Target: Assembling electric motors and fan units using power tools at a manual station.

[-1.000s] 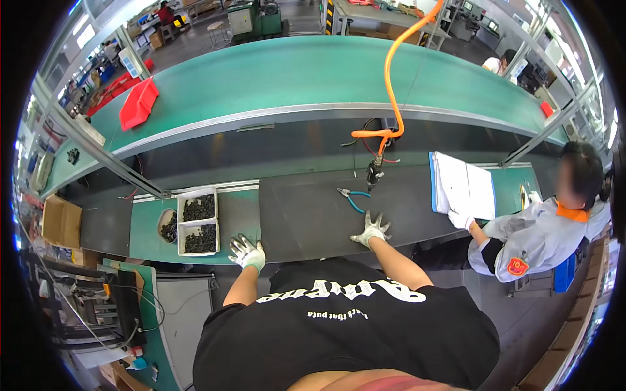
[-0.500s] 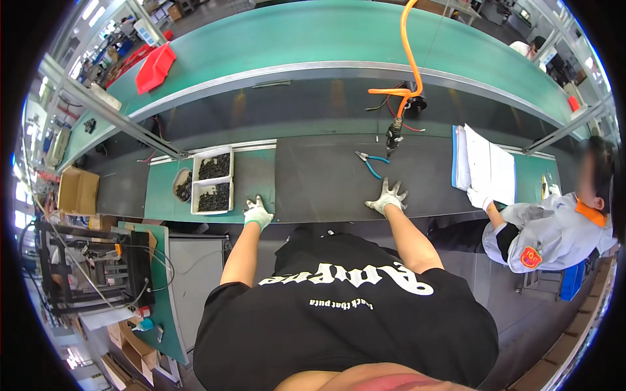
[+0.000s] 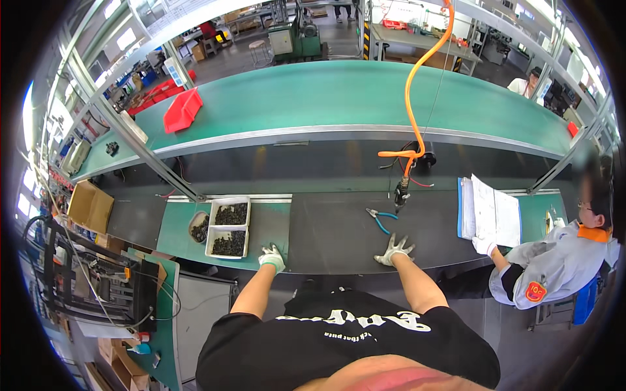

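Observation:
My left hand, in a pale glove, rests on the green mat near the bench's front edge, fingers apart and holding nothing. To its left stand two white trays full of small black parts, with a round bowl of similar parts beside them. On the dark mat my right hand, gloved too, lies flat with spread fingers. Just beyond it are blue-handled pliers, apart from the fingertips. A dark power screwdriver hangs from an orange coiled hose above the pliers.
A co-worker at the right holds an open blue folder of papers on the bench. A green shelf spans the back, carrying a red bin. Far left are a cardboard box and a black-framed rack.
The view has tilted up, so the bench sits lower in the picture and more of the room beyond shows. Both my hands stay on the bench in nearly the same spots.

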Demonstrator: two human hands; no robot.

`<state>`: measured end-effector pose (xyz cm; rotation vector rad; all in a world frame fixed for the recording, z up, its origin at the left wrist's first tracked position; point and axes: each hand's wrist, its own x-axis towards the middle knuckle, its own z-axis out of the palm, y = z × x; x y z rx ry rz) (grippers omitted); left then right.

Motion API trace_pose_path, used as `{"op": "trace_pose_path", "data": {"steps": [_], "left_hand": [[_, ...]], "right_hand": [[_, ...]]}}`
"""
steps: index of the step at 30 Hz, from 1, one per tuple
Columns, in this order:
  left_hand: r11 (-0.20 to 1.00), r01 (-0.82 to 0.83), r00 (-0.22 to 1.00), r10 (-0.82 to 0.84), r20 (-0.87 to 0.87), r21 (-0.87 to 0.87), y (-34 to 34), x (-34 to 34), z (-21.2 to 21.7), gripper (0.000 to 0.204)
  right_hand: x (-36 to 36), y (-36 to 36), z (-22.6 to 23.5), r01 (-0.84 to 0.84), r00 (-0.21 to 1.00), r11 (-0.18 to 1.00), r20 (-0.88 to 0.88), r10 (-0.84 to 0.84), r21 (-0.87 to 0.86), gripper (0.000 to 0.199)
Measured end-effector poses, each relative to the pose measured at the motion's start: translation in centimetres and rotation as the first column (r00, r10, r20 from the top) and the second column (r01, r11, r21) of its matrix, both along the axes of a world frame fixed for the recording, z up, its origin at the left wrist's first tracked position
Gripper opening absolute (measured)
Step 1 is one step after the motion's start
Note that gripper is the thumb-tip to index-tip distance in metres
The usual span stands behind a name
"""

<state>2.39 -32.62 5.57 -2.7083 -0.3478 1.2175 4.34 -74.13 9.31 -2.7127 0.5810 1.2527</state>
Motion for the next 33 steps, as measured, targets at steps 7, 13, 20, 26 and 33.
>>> {"op": "trace_pose_path", "data": {"steps": [7,13,20,26,33], "left_hand": [[0.997,-0.022,1.0,0.023,-0.01,0.073,0.3,1.9,-1.5,0.119],[1.0,-0.021,0.995,0.022,0.095,-0.014,1.3,0.8,0.7,0.123],[1.0,-0.012,0.998,0.011,0.066,0.012,0.4,1.7,3.3,0.128],[0.993,-0.115,0.991,0.117,0.061,-0.028,0.6,1.7,3.3,0.136],[0.963,-0.228,0.97,0.237,0.051,-0.143,0.3,2.2,2.7,0.142]], "right_hand": [[0.3,1.1,0.7,-0.025,0.996,0.999,-0.085,0.024,-0.02,0.137],[0.8,0.7,1.0,0.002,0.996,1.0,-0.086,-0.003,-0.011,0.137],[1.3,1.0,1.6,0.009,0.997,1.0,-0.079,-0.011,-0.029,0.136],[1.9,1.8,0.7,0.027,0.995,0.998,-0.098,-0.033,-0.065,0.139],[0.7,1.1,0.0,-0.073,0.997,0.997,-0.029,0.073,-0.007,0.145]]}}
